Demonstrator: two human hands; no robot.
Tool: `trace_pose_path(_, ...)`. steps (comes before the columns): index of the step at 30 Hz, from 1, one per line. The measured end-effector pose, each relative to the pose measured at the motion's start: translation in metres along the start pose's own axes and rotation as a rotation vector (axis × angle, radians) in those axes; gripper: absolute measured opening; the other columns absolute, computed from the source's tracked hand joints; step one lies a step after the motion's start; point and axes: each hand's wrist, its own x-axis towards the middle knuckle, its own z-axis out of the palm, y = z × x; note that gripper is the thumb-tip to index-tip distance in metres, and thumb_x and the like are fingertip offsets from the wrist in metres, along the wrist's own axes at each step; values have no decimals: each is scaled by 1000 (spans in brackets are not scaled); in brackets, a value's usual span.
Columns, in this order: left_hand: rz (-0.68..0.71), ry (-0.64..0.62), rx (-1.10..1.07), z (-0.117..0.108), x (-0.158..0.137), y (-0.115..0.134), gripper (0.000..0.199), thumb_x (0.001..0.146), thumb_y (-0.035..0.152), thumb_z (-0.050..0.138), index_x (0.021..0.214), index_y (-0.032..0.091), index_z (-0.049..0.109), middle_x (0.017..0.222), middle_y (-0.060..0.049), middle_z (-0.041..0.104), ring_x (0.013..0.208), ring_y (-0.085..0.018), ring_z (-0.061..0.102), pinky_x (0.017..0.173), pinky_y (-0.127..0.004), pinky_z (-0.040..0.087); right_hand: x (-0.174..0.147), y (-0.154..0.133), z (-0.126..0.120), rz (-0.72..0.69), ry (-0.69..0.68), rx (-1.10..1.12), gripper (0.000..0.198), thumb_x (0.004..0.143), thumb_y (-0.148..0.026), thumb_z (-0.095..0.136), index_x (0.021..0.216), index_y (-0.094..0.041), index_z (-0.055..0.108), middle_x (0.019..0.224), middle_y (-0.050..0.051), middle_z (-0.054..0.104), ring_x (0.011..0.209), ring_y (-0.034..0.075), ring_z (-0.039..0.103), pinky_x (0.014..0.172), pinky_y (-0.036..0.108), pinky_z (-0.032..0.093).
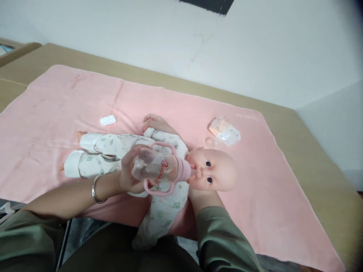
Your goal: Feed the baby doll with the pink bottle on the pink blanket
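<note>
My left hand (130,166) is closed round the bottle (154,167), teat (194,172) already at the mouth (193,166) of the doll (181,192) lying over my right arm (207,200); what's left, I can't judge. My right hand (154,122) shows by the doll's cuff (149,132), its grip unclear to me. The bottle's red lettering (162,169) isn't fully legible.

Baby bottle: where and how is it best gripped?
Probably around the bottle's clear body, coming from the end opposite the nipple, as the left hand does: the nipple sits at the doll's mouth, and the pink handles jut sideways.
</note>
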Motion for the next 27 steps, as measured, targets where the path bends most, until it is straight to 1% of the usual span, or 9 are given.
trace_pose_path(2, 18, 6, -14, 1, 0, 0, 90, 80, 44, 77, 153, 21, 29, 113, -11, 59, 97, -23, 59, 80, -39, 57, -4, -6, 2, -9, 7, -12, 16, 85, -24, 56, 97, -19, 48, 66, -5, 56, 76, 6, 59, 72, 18, 51)
trace_pose_path(4, 29, 14, -17, 1, 1, 0, 90, 81, 43, 77, 153, 20, 30, 114, -11, 59, 97, -23, 59, 80, -39, 57, -15, -14, 8, -19, 10, -22, 14, 84, -26, 57, 95, -20, 50, 70, -4, 59, 83, 8, 62, 74, 18, 53)
trace_pose_path(7, 17, 18, -11, 1, 2, 1, 89, 82, 43, 75, 155, 21, 29, 112, -11, 58, 97, -23, 59, 81, -39, 57, -51, -25, 23, -62, 37, -45, 13, 88, -34, 49, 95, -24, 52, 78, -1, 64, 102, 11, 64, 74, 18, 55)
trace_pose_path(10, -10, -17, -5, -1, 4, 4, 90, 83, 43, 74, 156, 23, 26, 112, -11, 58, 99, -24, 58, 84, -42, 57, -92, -28, 41, -206, 188, -131, 38, 87, -52, 42, 113, -27, 54, 97, 1, 68, 128, 15, 56, 84, 21, 57)
trace_pose_path(12, -9, -31, -9, -2, 5, 4, 92, 82, 43, 76, 157, 24, 25, 113, -11, 58, 101, -25, 58, 86, -42, 56, -104, -24, 48, -232, 208, -166, 48, 85, -56, 37, 122, -28, 51, 107, 2, 67, 137, 16, 49, 90, 24, 57)
trace_pose_path(15, 1, -5, -35, -1, 3, 3, 92, 81, 42, 77, 156, 23, 27, 118, -10, 57, 101, -23, 58, 85, -39, 56, -100, -16, 47, -247, 187, -227, 46, 86, -54, 38, 127, -36, 48, 116, -1, 66, 140, 17, 46, 92, 25, 59)
trace_pose_path(19, -24, 11, -44, 1, 2, 2, 88, 82, 42, 77, 154, 23, 30, 119, -10, 57, 100, -22, 59, 84, -39, 57, -89, -15, 45, -299, 185, -300, 44, 87, -51, 42, 130, -44, 44, 123, -3, 63, 138, 18, 48, 86, 22, 61)
trace_pose_path(22, 2, 11, -22, 1, 3, 2, 89, 81, 41, 77, 154, 21, 30, 115, -10, 58, 99, -23, 59, 83, -38, 57, -91, -21, 50, -293, 209, -309, 43, 90, -52, 37, 131, -44, 43, 124, -2, 62, 139, 19, 47, 83, 25, 63)
trace_pose_path(27, 32, 18, -28, 0, 2, -1, 92, 79, 42, 79, 154, 18, 32, 113, -12, 60, 98, -25, 59, 81, -41, 58, -86, -31, 55, -268, 220, -314, 52, 85, -61, 37, 129, -38, 51, 125, -1, 62, 133, 18, 52, 90, 28, 60)
